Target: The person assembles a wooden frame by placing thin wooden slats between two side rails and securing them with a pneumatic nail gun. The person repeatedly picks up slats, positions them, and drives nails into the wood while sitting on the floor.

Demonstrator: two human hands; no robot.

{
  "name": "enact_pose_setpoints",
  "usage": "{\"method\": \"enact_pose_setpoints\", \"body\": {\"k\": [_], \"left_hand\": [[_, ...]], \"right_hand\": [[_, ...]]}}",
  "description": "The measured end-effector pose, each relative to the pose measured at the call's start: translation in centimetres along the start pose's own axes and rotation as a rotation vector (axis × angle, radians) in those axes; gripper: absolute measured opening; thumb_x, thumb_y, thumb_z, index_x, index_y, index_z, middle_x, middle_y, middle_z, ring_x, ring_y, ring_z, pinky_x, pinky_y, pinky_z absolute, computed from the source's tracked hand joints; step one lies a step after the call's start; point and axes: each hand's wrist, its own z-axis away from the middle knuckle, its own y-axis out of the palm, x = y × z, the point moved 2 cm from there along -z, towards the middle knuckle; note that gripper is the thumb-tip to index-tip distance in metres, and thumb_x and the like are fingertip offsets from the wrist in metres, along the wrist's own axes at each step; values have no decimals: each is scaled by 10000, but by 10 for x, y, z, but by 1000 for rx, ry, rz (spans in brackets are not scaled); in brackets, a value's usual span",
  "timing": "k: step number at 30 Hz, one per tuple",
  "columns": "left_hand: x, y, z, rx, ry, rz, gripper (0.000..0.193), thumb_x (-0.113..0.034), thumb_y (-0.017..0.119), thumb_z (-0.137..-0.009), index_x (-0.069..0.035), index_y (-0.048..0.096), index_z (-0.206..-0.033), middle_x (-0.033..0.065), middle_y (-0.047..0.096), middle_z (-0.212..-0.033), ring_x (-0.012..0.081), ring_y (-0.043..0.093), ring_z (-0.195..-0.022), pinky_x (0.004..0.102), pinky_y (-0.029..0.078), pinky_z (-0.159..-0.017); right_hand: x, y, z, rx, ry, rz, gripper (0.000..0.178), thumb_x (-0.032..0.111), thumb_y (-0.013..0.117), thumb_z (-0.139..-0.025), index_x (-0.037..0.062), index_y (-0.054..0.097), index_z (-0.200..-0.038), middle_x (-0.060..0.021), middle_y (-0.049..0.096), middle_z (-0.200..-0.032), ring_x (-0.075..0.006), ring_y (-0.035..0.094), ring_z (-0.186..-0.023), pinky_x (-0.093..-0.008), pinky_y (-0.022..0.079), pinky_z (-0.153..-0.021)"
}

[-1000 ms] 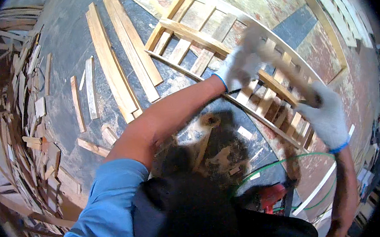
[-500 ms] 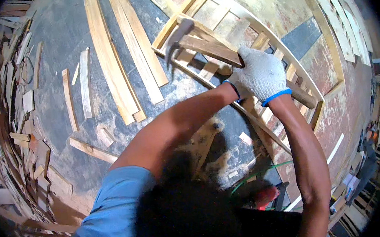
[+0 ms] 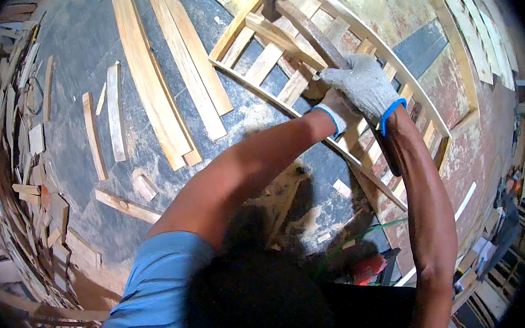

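My right hand, in a white knit glove with a blue cuff, is closed around the wooden handle of a claw hammer. The dark hammer head is over the far end of a slatted wooden frame, and the handle's butt passes beside my right forearm. My left hand, gloved too, is at the near side of the frame, just below the right one. Its fingers are hidden behind the right hand, so what it holds cannot be made out. A short board lies slanted inside the frame, its near end by my hands.
Long planks lie left of the frame, with shorter strips further left. A heap of scrap wood lines the left edge. A red tool and a green hose are near me. More slatted woodwork stands far right.
The hammer head has swung away from me and to the right, and its handle now slants more steeply. My right hand has turned with it; my left hand has shifted slightly.
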Motion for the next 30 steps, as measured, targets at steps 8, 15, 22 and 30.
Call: {"method": "enact_pose_setpoints", "body": {"k": [8,15,22,30], "left_hand": [[-2,-4,7,42,102,-191,523,-408,491,-1022,-159,550,-1478,139,540,-1513,327,493,-1394,525,327,-1191],[3,-10,21,181,19,-61,551,-433,459,-1042,-155,493,-1517,121,472,-1571,304,435,-1441,483,283,-1224],[7,-12,24,261,-40,67,580,-458,426,-1062,-152,437,-1555,103,404,-1629,281,378,-1489,442,238,-1256],[33,47,15,44,-156,975,617,-502,426,-1054,-162,419,-1570,94,380,-1651,281,356,-1506,425,225,-1267]], "right_hand": [[6,11,2,-73,-40,210,506,464,671,-815,-14,752,-961,-303,710,-953,-480,696,-931,-525,545,-866],[27,16,9,-33,-141,560,362,369,649,-837,68,732,-1021,-219,747,-992,-412,732,-941,-545,577,-848],[17,20,6,-58,-129,630,287,320,664,-832,90,728,-992,-213,742,-952,-413,729,-913,-533,581,-807],[10,22,1,-14,-94,639,359,365,660,-842,76,757,-1031,-216,753,-1019,-403,736,-971,-537,583,-858]]}}
